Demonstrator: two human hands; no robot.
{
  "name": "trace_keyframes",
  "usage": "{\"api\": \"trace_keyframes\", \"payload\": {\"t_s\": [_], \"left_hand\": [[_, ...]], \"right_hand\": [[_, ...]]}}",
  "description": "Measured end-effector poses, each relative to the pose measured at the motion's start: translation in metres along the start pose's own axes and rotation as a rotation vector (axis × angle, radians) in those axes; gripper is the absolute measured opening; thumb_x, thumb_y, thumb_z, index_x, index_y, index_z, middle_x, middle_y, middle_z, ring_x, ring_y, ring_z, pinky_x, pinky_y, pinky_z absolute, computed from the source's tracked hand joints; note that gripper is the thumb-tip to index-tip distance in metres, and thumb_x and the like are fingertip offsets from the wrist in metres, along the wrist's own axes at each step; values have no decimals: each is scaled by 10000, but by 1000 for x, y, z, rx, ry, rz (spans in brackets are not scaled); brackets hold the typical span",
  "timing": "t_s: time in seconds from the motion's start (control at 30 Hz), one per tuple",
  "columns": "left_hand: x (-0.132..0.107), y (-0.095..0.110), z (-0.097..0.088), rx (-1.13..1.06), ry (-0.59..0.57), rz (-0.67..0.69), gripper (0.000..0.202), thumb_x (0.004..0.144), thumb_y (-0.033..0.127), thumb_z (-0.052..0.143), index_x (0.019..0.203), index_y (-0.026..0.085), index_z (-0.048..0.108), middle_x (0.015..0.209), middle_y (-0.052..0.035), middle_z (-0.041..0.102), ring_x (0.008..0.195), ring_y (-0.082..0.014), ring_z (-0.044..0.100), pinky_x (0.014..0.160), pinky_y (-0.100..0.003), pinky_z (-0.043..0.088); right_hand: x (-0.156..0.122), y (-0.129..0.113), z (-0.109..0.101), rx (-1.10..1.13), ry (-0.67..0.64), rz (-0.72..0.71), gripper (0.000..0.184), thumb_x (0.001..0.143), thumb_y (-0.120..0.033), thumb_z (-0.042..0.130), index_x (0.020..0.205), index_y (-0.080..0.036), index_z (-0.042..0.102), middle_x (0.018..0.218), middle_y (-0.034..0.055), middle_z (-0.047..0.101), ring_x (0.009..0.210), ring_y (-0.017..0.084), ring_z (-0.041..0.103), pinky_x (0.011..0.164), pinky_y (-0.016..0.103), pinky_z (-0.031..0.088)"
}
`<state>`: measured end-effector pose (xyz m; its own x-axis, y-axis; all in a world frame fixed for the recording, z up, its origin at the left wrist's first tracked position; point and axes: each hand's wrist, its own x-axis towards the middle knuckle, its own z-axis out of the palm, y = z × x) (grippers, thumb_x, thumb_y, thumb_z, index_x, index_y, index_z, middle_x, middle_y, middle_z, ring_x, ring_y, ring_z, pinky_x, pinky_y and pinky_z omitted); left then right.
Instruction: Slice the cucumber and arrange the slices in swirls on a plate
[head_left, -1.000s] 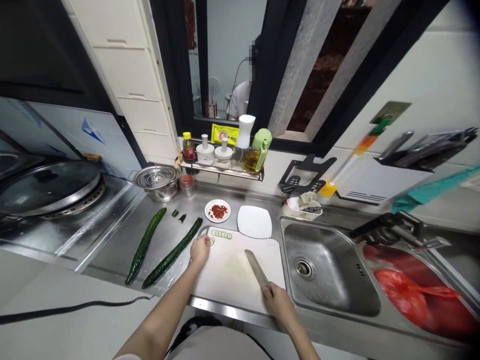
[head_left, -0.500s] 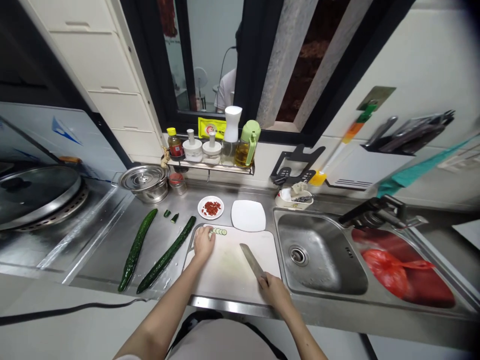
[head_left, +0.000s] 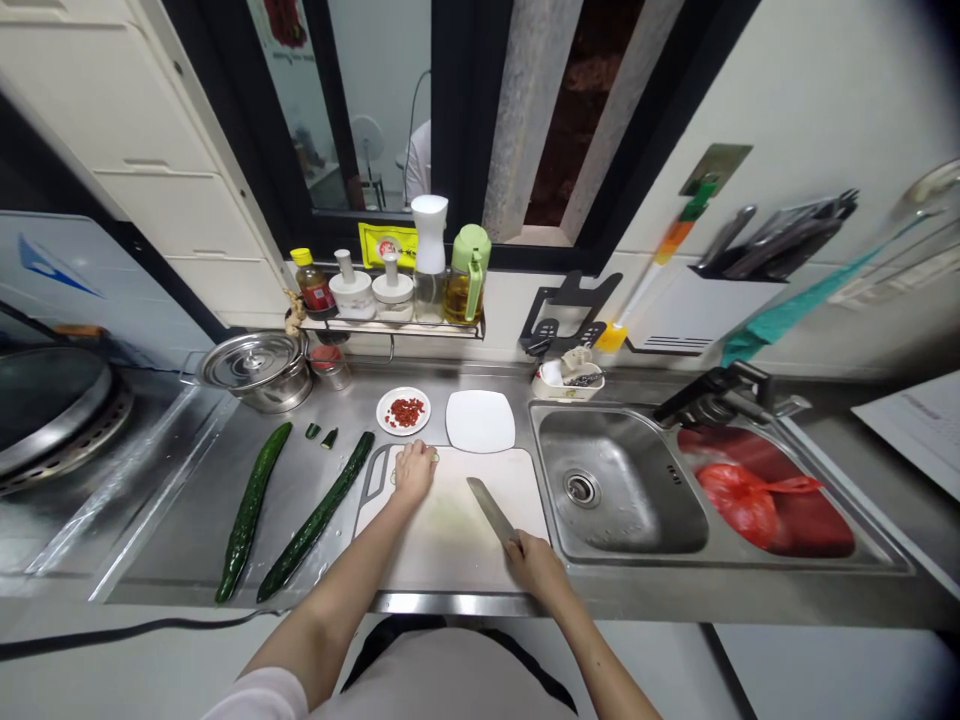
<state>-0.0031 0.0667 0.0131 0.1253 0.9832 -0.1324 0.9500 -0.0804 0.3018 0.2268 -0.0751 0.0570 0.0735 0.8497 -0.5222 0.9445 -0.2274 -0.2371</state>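
Note:
My left hand (head_left: 415,470) is at the upper left of the white cutting board (head_left: 450,560), its fingers curled down over a row of cucumber slices (head_left: 436,457). Most of the slices are hidden under it; pale green edges peek out on both sides. In my right hand (head_left: 536,565) is the handle of a kitchen knife (head_left: 491,510), its blade low over the board and pointing up and left, apart from the slices. Two whole cucumbers (head_left: 319,520) (head_left: 253,510) lie left of the board, with two cut-off ends (head_left: 328,438) above them.
Behind the board stand a white square plate (head_left: 481,421) and a small plate of chopped red chili (head_left: 405,411). The sink (head_left: 630,490) adjoins on the right, with a red bag (head_left: 739,505) beyond. A lidded pot (head_left: 259,370) and a seasoning shelf (head_left: 420,328) are at the back.
My left hand has shifted right along the row and now covers slices that showed before. The knife stays in my right hand over the board. The view has turned slightly.

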Motion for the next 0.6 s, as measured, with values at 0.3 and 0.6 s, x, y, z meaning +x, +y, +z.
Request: {"api": "trace_keyframes", "payload": {"t_s": [0.3, 0.6], "left_hand": [[-12, 5, -2, -288, 18, -163, 147, 869, 287, 561, 941, 234, 678, 912, -31, 691, 919, -182, 595, 813, -278, 388], [-55, 10, 16, -420, -109, -285, 124, 819, 283, 602, 907, 224, 666, 806, 3, 708, 806, -152, 631, 695, -234, 398]], "right_hand": [[4, 3, 4, -6, 14, -27, 300, 950, -330, 366, 990, -196, 631, 974, 78, 716, 933, 189, 647, 663, 227, 337], [-2, -4, -2, -49, -12, -13, 324, 950, -320, 358, 1038, -181, 638, 1003, 115, 706, 937, 206, 645, 711, 256, 383]]}}
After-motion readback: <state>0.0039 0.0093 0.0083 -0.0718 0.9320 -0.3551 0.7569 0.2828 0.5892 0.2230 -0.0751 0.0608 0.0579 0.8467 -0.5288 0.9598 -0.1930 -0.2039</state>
